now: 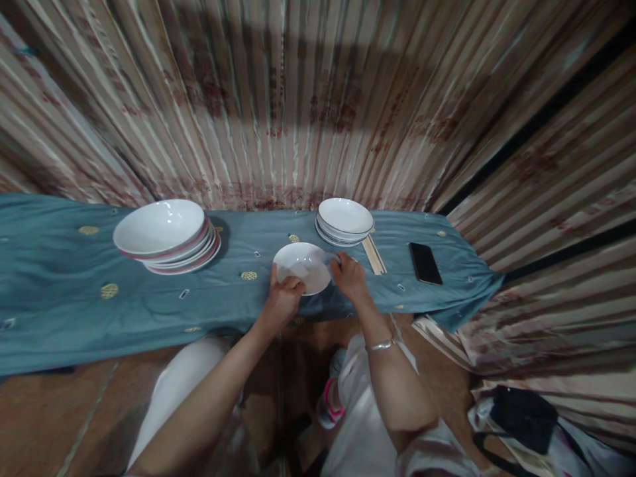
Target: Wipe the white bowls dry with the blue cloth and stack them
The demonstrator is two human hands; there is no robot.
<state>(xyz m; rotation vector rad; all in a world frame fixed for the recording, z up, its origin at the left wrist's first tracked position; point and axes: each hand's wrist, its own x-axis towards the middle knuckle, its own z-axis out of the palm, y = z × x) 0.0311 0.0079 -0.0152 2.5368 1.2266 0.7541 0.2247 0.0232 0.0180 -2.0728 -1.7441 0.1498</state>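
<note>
A shallow white bowl (289,257) sits near the front edge of the cloth-covered table, in front of me. My left hand (284,301) grips its near-left rim, the thumb at the outer side and the fingers bent over the edge. At the right rim, my right hand (349,275) pinches a pale, blurred utensil that looks like a spoon (330,258). The bowl end of that spoon seems to lie inside the dish, though its outline is faint. A silver bracelet circles my right wrist.
A tall stack of white bowls and plates (163,228) stands left. Behind the bowl is a stack of small white plates (345,217), with wooden chopsticks (374,256) beside it and a black phone (425,263) farther right. Pleated curtains (278,99) hang behind the table.
</note>
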